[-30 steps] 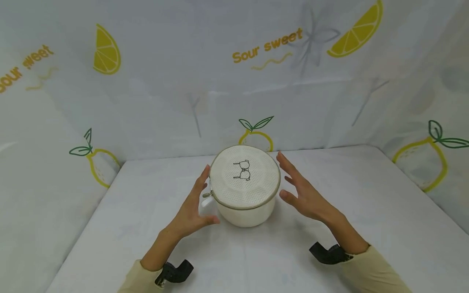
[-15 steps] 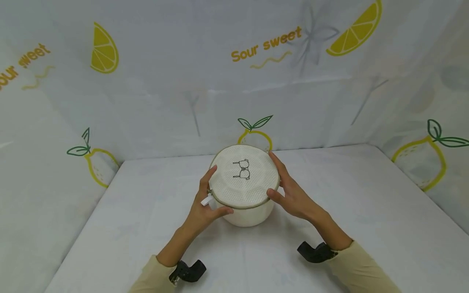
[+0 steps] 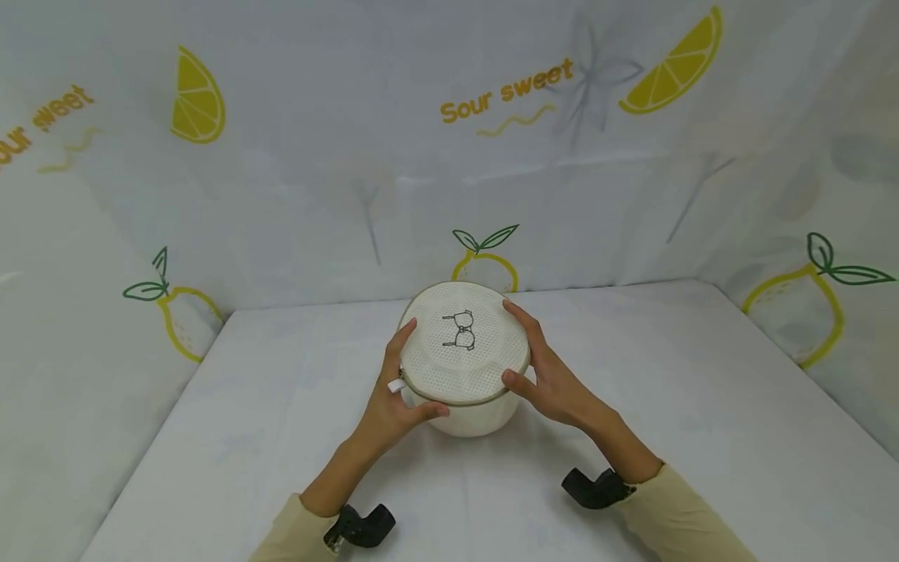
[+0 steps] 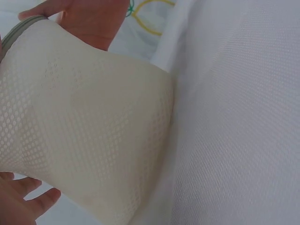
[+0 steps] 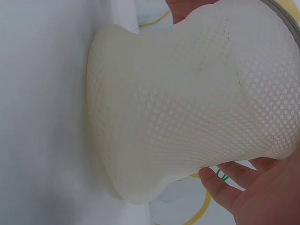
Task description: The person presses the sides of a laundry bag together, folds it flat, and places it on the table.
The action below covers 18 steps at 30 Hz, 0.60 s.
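Left grip [image 3: 389, 407], right grip [image 3: 556, 388] — mesh bag [image 3: 463, 365] between

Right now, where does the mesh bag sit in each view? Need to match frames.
Head: mesh bag just below centre.
Left wrist: mesh bag fills much of the left half, cut by the left edge.
Right wrist: mesh bag spans the middle to the right edge.
Shared landmark: zippered rim, around its top.

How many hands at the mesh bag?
2: the left hand on the left side of the mesh bag, the right hand on its right side.
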{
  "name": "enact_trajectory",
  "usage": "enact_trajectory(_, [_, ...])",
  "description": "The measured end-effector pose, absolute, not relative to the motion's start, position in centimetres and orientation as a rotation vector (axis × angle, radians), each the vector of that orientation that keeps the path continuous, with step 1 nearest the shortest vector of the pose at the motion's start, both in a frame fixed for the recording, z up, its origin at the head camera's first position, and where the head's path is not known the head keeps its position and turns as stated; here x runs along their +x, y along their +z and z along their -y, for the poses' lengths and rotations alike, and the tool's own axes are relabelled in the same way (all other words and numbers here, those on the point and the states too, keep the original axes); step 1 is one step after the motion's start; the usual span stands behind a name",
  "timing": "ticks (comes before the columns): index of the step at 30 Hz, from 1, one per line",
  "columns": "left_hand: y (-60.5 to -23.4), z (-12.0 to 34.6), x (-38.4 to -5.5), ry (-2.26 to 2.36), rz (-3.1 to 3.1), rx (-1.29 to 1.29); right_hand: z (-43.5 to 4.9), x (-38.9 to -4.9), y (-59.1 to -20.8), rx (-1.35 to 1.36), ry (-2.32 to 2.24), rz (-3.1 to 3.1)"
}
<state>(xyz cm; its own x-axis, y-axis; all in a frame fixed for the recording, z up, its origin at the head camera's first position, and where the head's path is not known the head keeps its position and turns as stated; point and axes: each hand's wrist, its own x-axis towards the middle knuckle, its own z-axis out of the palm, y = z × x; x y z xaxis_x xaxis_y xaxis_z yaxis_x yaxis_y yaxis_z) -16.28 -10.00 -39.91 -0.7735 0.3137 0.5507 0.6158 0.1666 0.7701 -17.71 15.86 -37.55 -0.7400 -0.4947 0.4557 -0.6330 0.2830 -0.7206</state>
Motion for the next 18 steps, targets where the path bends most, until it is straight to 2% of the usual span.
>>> enact_trajectory(18, [-39.68, 9.91, -16.22, -1.634, 2.231, -0.92, -16.3, -17.62, -37.29, 1.057, 1.507, 2.501])
